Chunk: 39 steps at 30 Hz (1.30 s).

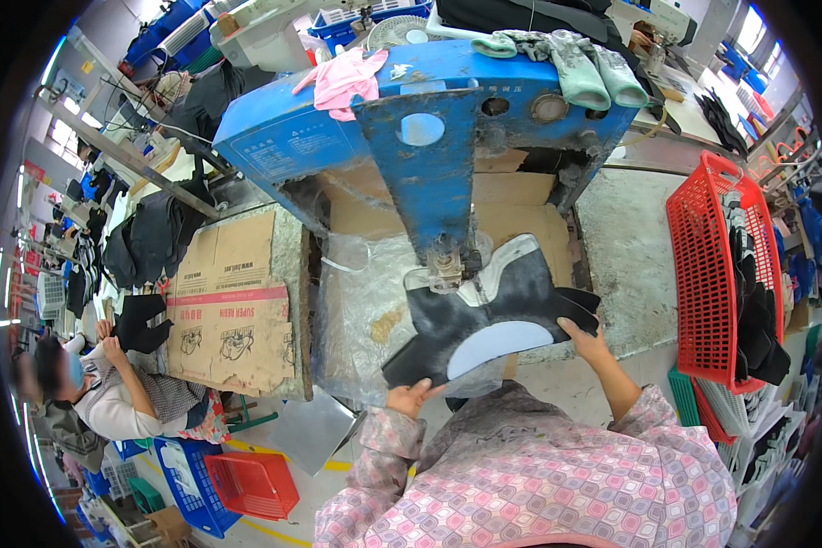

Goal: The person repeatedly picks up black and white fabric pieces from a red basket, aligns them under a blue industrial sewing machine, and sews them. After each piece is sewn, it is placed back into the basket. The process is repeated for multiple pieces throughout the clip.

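Observation:
A flat black piece shaped like a shoe upper [438, 327], with a white half-round panel on its near side and white trim at its far edge, spans between my hands. My left hand [413, 398] grips its near left corner, thumb on top. At its right end, my right hand [586, 340] pinches the edge, fingers partly hidden beneath. The upper's far part lies under the clear head [445, 266] at the lower end of a blue machine arm [420, 164]. Whether head and upper touch, I cannot tell. Wrinkled clear plastic sheeting [352, 310] covers the surface underneath.
The blue machine housing [274, 137] stands ahead, with a pink cloth [345, 80] and pale green gloves [580, 80] on top. Flattened cardboard [228, 333] lies left. A red basket [703, 274] of dark pieces stands right. Another person [123, 388] works at far left.

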Each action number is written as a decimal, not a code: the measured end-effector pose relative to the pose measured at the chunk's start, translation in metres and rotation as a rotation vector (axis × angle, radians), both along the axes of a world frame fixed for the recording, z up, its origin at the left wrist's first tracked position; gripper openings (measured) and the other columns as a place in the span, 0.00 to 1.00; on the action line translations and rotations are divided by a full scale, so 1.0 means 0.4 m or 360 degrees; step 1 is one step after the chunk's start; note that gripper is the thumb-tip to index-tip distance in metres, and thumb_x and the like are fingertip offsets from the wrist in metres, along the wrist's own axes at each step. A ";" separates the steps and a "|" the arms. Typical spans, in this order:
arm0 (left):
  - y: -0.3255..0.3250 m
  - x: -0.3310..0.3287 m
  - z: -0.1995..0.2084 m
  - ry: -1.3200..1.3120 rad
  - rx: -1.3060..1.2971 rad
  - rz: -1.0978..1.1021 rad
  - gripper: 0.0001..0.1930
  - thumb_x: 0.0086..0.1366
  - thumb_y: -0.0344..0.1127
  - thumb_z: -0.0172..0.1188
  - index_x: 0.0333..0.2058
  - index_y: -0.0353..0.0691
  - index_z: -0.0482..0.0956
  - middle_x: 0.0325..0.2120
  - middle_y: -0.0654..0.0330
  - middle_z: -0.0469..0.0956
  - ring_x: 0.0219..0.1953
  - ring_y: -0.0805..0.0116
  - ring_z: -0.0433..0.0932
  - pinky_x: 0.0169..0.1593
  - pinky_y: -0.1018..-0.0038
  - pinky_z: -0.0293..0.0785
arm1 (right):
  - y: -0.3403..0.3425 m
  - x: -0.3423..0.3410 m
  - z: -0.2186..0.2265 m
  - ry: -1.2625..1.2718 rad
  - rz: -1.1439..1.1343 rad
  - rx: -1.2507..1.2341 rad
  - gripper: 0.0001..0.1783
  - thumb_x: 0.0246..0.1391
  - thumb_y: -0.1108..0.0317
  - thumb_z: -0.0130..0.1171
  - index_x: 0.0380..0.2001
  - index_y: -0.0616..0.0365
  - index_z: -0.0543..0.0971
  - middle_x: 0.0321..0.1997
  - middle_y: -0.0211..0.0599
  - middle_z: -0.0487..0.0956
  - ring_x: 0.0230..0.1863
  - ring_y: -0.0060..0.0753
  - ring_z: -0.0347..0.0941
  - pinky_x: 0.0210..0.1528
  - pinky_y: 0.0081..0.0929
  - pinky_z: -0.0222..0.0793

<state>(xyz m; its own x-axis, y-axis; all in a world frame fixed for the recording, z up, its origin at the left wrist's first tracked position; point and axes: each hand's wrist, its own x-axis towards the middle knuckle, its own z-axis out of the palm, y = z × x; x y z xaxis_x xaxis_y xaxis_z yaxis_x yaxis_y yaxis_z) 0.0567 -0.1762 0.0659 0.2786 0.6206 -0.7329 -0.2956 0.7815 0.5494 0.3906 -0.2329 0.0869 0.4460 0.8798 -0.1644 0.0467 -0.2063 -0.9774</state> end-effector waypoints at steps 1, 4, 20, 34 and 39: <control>-0.027 -0.007 -0.011 -0.0069 0.0121 -0.0005 0.05 0.55 0.21 0.49 0.23 0.23 0.68 0.26 0.53 0.71 0.36 0.55 0.73 0.45 0.62 0.71 | -0.009 0.001 0.002 0.0040 -0.0074 -0.0061 0.12 0.44 0.66 0.58 0.30 0.64 0.75 0.29 0.27 0.75 0.31 0.16 0.66 0.35 0.16 0.62; -0.054 0.009 -0.041 -0.0075 0.0169 -0.0008 0.06 0.55 0.23 0.50 0.23 0.24 0.68 0.27 0.54 0.71 0.38 0.54 0.73 0.45 0.63 0.71 | 0.001 0.018 -0.010 0.0009 -0.0058 -0.0098 0.11 0.44 0.66 0.58 0.29 0.64 0.75 0.28 0.27 0.75 0.30 0.16 0.66 0.34 0.15 0.62; 0.000 0.031 -0.034 0.0146 0.0091 -0.0058 0.10 0.54 0.22 0.50 0.33 0.18 0.65 0.33 0.49 0.70 0.35 0.52 0.74 0.40 0.68 0.72 | -0.012 0.013 0.006 -0.0002 -0.0039 -0.0373 0.17 0.42 0.64 0.59 0.36 0.63 0.73 0.36 0.33 0.75 0.36 0.22 0.68 0.40 0.20 0.62; 0.102 -0.171 -0.047 -0.0636 0.0461 0.0466 0.12 0.54 0.23 0.45 0.38 0.42 0.68 0.41 0.53 0.69 0.46 0.50 0.67 0.45 0.48 0.65 | 0.140 -0.142 0.021 0.0336 0.0325 -0.0413 0.37 0.40 0.48 0.59 0.46 0.68 0.64 0.48 0.45 0.67 0.46 0.33 0.66 0.48 0.27 0.60; 0.075 -0.209 -0.045 -0.0297 0.0487 0.0695 0.17 0.52 0.25 0.45 0.43 0.43 0.64 0.42 0.50 0.67 0.46 0.47 0.66 0.45 0.48 0.65 | 0.145 -0.199 0.021 0.0139 0.0662 -0.0501 0.47 0.37 0.40 0.57 0.47 0.75 0.60 0.46 0.51 0.67 0.48 0.36 0.63 0.49 0.28 0.58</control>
<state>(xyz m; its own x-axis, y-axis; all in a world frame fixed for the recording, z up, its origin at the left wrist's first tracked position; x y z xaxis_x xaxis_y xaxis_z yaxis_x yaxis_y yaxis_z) -0.0267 -0.1461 0.0481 0.0561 0.8838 -0.4644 -0.6697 0.3783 0.6391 0.3111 -0.1750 0.0951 0.0424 0.8817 -0.4699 0.1082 -0.4717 -0.8751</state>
